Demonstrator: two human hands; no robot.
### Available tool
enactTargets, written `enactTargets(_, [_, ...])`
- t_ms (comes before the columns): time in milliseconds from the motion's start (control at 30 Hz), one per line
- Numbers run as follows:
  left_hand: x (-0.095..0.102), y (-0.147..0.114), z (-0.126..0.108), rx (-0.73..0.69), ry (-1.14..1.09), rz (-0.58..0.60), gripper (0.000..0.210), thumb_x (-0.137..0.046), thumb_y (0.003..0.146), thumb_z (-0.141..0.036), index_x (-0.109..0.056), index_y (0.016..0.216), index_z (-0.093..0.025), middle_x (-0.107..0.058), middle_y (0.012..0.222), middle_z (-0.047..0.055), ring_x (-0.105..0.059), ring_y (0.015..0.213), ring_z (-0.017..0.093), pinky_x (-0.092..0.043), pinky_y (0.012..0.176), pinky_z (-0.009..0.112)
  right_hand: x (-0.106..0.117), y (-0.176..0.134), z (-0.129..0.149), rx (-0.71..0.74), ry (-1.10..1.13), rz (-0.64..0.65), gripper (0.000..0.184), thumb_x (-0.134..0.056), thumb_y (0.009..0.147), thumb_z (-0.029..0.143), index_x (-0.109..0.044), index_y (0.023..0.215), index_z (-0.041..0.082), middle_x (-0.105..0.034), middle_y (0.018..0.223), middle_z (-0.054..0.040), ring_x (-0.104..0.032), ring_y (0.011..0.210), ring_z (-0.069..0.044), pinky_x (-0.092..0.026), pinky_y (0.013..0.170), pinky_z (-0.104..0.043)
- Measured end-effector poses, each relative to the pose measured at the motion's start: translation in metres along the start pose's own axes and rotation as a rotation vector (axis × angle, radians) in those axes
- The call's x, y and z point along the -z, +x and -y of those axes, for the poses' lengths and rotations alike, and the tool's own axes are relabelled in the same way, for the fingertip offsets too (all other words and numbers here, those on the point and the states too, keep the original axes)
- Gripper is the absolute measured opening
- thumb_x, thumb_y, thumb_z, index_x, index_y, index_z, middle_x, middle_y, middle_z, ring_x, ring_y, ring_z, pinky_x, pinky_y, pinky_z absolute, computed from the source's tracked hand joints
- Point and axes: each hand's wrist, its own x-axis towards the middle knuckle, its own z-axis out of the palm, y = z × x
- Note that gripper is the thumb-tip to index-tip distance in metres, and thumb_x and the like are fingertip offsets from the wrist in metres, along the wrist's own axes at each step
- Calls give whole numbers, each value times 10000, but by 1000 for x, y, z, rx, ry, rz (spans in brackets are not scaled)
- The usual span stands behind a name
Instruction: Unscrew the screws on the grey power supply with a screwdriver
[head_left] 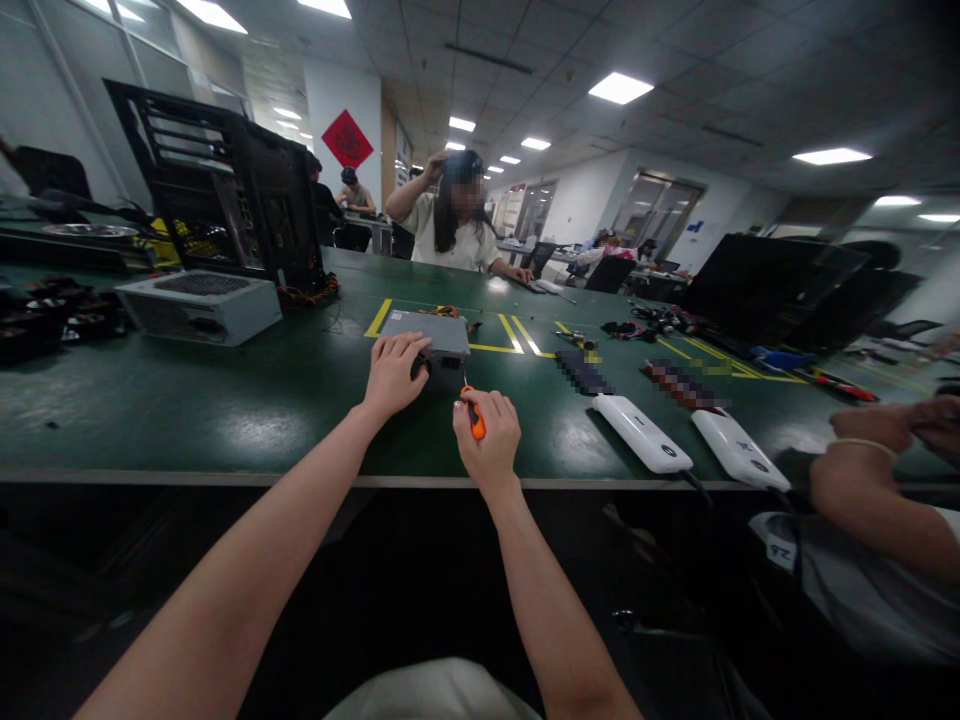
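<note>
A small grey computer power supply (448, 333) lies on the green tabletop in front of me, with coloured wires behind it. My left hand (396, 374) rests on its near left side, the fingers over its top edge and a dark part under the thumb. In my right hand (491, 435) is an orange and black screwdriver (475, 418), my fingers wrapped round its handle. The thin shaft points up at the near right corner of the power supply. Whether the tip sits in a screw is too small to tell.
To the left stand a larger power supply (206, 305) and an open black computer case (225, 190). Two white power banks (641, 432) with cables lie at the right. A person (454, 220) sits across the table; another person's arm (877, 490) is at the right edge.
</note>
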Motion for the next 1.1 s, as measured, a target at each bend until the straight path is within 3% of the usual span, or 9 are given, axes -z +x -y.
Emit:
enactTargets(100, [0, 0, 0, -2, 11, -4, 381, -463, 826, -243, -525, 1202, -236, -538, 1288, 50, -439, 1221, 230, -227, 1080, 422, -1, -1, 0, -62, 54, -12, 204, -447, 884, 343, -555, 957, 186, -598, 722, -5, -534, 631, -141, -398, 674, -277])
enactTargets(267, [0, 0, 0, -6, -11, -16, 388, -476, 816, -238, -532, 1200, -234, -545, 1279, 56, -442, 1216, 242, -232, 1075, 433, -1, 0, 0, 48, 4, 1, 125, -508, 835, 295, -586, 835, 197, -597, 740, -18, -530, 698, -158, -383, 706, -295])
enactTargets(433, [-1, 0, 0, -2, -8, -14, 393, -477, 814, -236, -530, 1203, -238, -544, 1285, 54, -442, 1216, 242, -232, 1074, 434, 1, 1, 0, 46, -43, 5, 215, -481, 854, 347, -613, 756, 209, -531, 710, -22, -494, 715, -165, -374, 703, -298])
enactTargets(600, [-1, 0, 1, -14, 17, -24, 382, -483, 814, -231, -535, 1192, -224, -549, 1278, 56, -447, 1212, 229, -236, 1074, 416, 0, -1, 0, -54, 45, -21, 236, -426, 889, 344, -558, 976, 169, -571, 719, -13, -519, 648, -145, -384, 675, -277])
enactTargets(800, [0, 0, 0, -13, 5, -14, 384, -481, 817, -233, -533, 1198, -226, -547, 1281, 59, -446, 1212, 237, -240, 1069, 427, 0, -1, -1, 57, -10, -10, 147, -497, 840, 313, -589, 816, 200, -568, 726, -18, -510, 695, -159, -379, 705, -297])
enactTargets(933, [-1, 0, 0, -14, 0, -20, 384, -481, 816, -231, -537, 1195, -225, -549, 1276, 59, -447, 1212, 237, -241, 1069, 426, 1, 1, 1, 55, -44, -5, 211, -487, 845, 337, -615, 736, 209, -520, 709, -26, -489, 714, -168, -381, 702, -302])
enactTargets(1100, [-2, 0, 2, -15, -3, -24, 387, -484, 813, -228, -535, 1196, -226, -547, 1279, 59, -445, 1212, 238, -242, 1068, 427, 1, 0, 0, -46, 44, -2, 241, -439, 883, 351, -579, 985, 183, -604, 773, -25, -540, 695, -152, -400, 714, -292])
